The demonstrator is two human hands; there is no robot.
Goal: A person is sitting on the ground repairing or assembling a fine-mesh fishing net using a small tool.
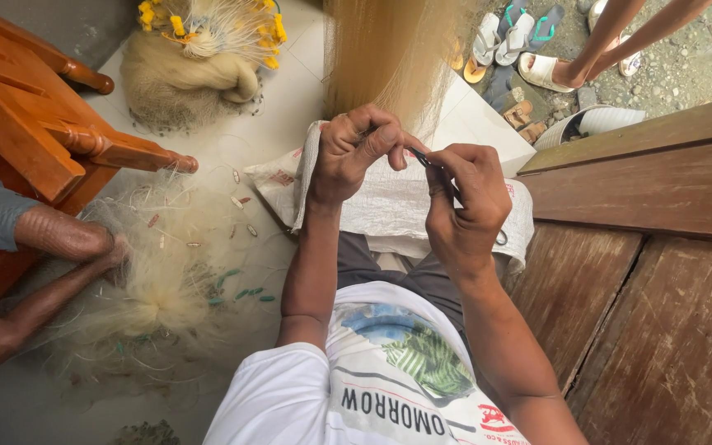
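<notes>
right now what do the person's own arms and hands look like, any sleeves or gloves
Both hands are bare: no gloves, rings or watch visible on the left hand or right hand. The forearms are uncovered. Short white sleeves of a printed T-shirt end above the elbow.

Both forearms reach forward, elbows bent; left hand [348, 156] curled with fingers pinched, right hand [467, 198] clenched, thumbs nearly meeting

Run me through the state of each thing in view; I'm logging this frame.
Left hand: closed, pinching net strands.
Right hand: closed on a small dark tool.
Hanging net: stretched taut, upright.
Floor net: heaped loose.
Sack: spread over the lap.
Float bundle: gathered in a pile.
Sandals: off, lying scattered.
</notes>
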